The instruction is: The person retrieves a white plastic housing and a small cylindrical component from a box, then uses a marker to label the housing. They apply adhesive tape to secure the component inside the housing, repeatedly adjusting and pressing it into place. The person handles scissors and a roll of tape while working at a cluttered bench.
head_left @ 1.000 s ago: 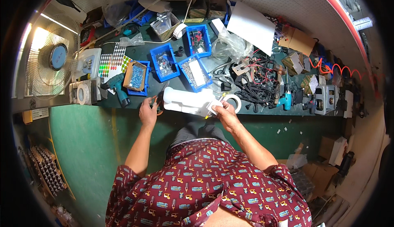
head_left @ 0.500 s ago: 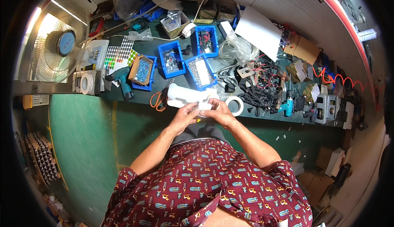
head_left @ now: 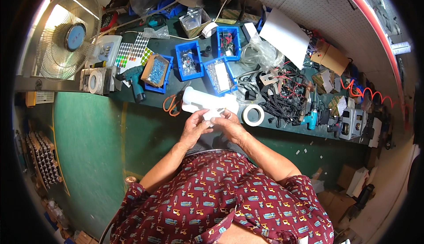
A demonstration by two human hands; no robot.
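A white moulded plastic part (head_left: 207, 103) lies at the near edge of the dark workbench (head_left: 282, 127). My left hand (head_left: 194, 128) and my right hand (head_left: 229, 125) meet just below it, fingers closed around a small white piece (head_left: 211, 115) at the part's lower side. Orange-handled scissors (head_left: 171, 105) lie just left of my left hand. A roll of white tape (head_left: 253, 114) sits just right of my right hand.
Blue bins of small hardware (head_left: 189, 64) stand behind the part. A tangle of black and red cables (head_left: 282, 96), a teal drill (head_left: 134, 83) and another tape roll (head_left: 93, 81) crowd the bench. A fan (head_left: 66, 39) stands at far left, above the green floor (head_left: 88, 142).
My hands were apart, the left by the scissors and the right at the tape roll; they have come together at the white part's lower side. The view also shifted.
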